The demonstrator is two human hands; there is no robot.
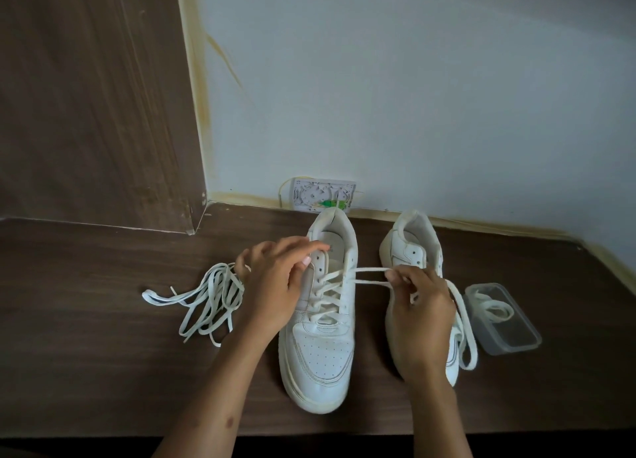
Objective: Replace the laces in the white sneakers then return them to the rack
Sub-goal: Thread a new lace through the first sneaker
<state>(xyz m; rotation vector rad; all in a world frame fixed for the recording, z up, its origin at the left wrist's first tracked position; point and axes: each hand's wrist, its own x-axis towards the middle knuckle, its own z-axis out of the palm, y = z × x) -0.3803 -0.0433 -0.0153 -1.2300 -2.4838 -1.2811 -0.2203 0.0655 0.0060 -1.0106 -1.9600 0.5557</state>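
I'm looking down on a dark wood-grain surface (pixel 103 371), and two white leather sneakers stand at centre frame, toes toward the bottom edge. The left sneaker (pixel 320 347) has a perforated toe cap and a flat lace (pixel 332 294) criss-crossed through its lower eyelets; the top eyelets show bare. My left hand (pixel 272 285) rests curled on that shoe's upper left edge, fingers bent over the collar and eyelet strip, gripping it. My right hand (pixel 418 306) pinches the lace's free ends, drawn taut in two flat strands running rightward from the shoe (fingers tight, nothing slack there). It covers much of the right sneaker (pixel 414 247), whose heel collar shows above it, and a loose lace loop drapes down beside the wrist. At mid-left lies a tangled bundle of flat white laces (pixel 206 302), just beside my left wrist. At right, a clear rectangular plastic container (pixel 502 320) with rounded corners holds another coiled lace. Behind, a pale painted wall (pixel 413 96) carries a small white box (pixel 321 196).
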